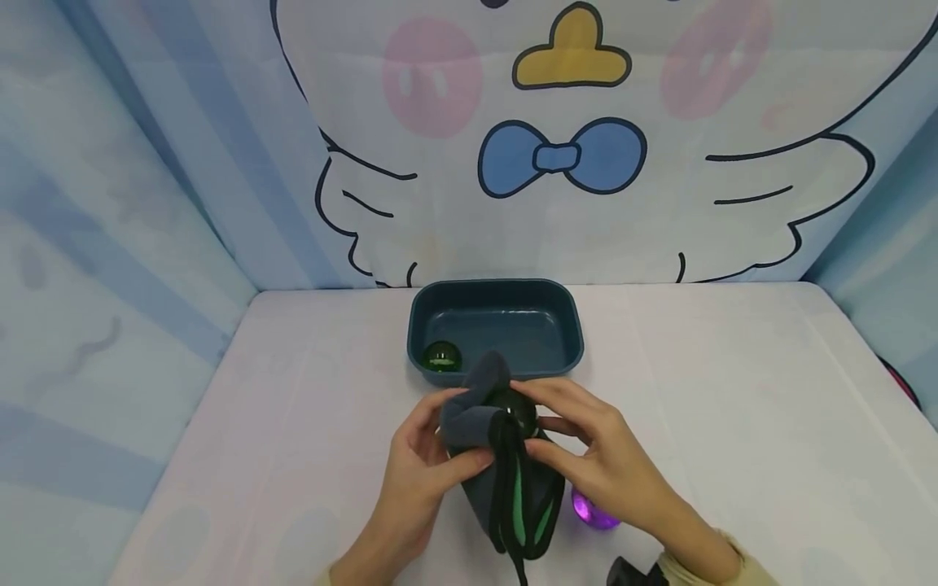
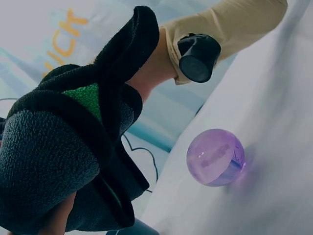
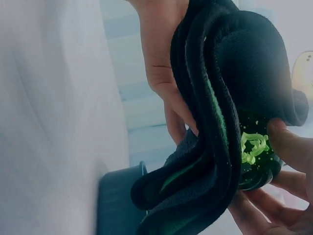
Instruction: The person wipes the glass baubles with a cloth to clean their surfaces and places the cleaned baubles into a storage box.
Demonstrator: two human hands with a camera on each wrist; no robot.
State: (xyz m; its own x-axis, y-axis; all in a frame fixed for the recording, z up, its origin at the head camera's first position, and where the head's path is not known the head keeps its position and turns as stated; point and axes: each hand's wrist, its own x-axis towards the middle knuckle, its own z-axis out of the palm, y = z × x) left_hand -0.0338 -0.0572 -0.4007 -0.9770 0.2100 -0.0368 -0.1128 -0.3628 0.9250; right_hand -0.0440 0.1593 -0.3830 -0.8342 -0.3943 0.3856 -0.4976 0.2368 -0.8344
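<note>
Altogether three balls (image 1: pixel 517 409) — one cloth (image 1: pixel 506 480), one tray (image 1: pixel 506 330).

- A draped-off nook here, home or studio, no telling which!
- Straight ahead, a cartoon backdrop (image 1: pixel 564 232), blue bow tie (image 1: pixel 557 157) and all.
- Blue-and-white drapes (image 1: pixel 110 285) flank both sides.
- Below, a pale table (image 1: pixel 293 407) runs right up to the backdrop.

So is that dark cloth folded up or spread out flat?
Folded: the cloth is bunched in the left hand, and the right wrist view shows it doubled in layers against the dark green ball.
</note>
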